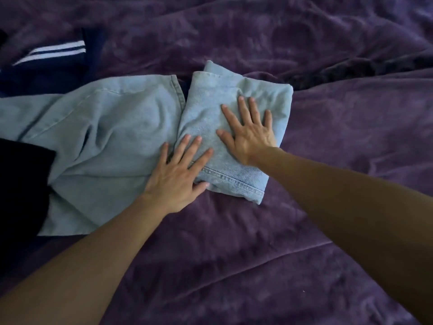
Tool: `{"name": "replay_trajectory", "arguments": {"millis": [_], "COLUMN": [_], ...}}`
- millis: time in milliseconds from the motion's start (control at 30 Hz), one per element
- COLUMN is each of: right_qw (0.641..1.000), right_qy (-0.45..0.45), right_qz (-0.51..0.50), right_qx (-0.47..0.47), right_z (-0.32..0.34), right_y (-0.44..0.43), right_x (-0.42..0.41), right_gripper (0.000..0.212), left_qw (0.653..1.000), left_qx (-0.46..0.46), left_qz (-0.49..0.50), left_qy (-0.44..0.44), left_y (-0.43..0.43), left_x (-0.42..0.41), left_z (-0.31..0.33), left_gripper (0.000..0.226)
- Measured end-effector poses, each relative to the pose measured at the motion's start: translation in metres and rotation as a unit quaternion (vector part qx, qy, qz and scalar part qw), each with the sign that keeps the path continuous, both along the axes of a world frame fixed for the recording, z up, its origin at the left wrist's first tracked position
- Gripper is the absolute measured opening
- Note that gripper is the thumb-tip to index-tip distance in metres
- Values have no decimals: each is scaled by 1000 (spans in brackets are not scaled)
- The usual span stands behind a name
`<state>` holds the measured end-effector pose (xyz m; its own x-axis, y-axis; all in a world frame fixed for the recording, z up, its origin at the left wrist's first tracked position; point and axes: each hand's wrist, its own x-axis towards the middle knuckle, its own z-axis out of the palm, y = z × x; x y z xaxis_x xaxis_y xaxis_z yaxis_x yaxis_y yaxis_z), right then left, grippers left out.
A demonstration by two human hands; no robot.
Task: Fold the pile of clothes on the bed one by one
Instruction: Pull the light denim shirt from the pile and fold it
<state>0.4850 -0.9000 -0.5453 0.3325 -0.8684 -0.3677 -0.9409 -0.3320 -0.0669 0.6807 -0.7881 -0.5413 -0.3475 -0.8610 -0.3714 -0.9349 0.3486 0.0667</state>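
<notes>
From above, the pair of light blue denim jeans (131,127) is lying across the rumpled purple bedspread (339,160), its leg end doubled back into a thick fold, and the left hand (180,174) and right hand (248,130) are both pressing flat on that fold, fingers spread, gripping nothing. The stiff layers are likely springing open once the palms lift, and the unfolded half is crowding a navy white-striped garment (46,64) and a black cloth (21,184), which may be getting dragged along.

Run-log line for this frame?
stage: mid-fold | item: light blue jeans, leg end folded over | left hand: flat on fold edge | right hand: flat on folded part | nearby: navy striped garment, purple bedspread
</notes>
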Motion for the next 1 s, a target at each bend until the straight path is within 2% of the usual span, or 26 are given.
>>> {"name": "replay_trajectory", "arguments": {"millis": [100,167,200,267,300,333,400,433,500,600,700,767,867,1000], "right_qw": [999,994,985,962,947,929,896,885,872,877,892,907,920,924], "right_qy": [-27,-86,-112,-148,-166,-188,-232,-249,-271,-268,-227,-200,-173,-168], "right_qz": [-7,-60,-107,-219,-273,-318,-378,-393,-408,-398,-389,-372,-351,-342], "right_qx": [23,-39,-73,-66,-30,6,23,12,-15,-38,-29,-13,2,14], "right_z": [22,33,36,33,30,25,15,12,13,31,61,81,107,136], "right_y": [-3,11,22,47,56,62,67,66,66,82,115,144,189,233], "right_x": [-5,-20,-30,-45,-47,-44,-31,-24,-18,-26,-46,-66,-101,-157], "right_gripper": [70,67,64,66,70,74,81,83,83,77,74,74,74,74], "left_qw": [992,961,941,910,909,919,938,944,947,924,878,859,833,831], "left_qx": [-2,-84,-115,-71,-25,6,8,-12,-51,-30,75,132,160,155], "left_qz": [63,161,226,346,373,371,339,324,300,304,350,373,408,420], "left_qy": [114,208,226,218,183,135,70,63,103,228,319,326,339,330], "left_y": [-8,-20,-31,-57,-70,-78,-77,-71,-57,-42,-14,21,76,120], "left_x": [-5,-5,-5,-13,-19,-27,-41,-46,-50,-52,-64,-78,-111,-170], "left_z": [26,42,45,45,41,36,25,23,24,37,55,69,92,128], "left_gripper": [67,53,47,55,64,71,76,77,75,75,74,74,75,74]}}
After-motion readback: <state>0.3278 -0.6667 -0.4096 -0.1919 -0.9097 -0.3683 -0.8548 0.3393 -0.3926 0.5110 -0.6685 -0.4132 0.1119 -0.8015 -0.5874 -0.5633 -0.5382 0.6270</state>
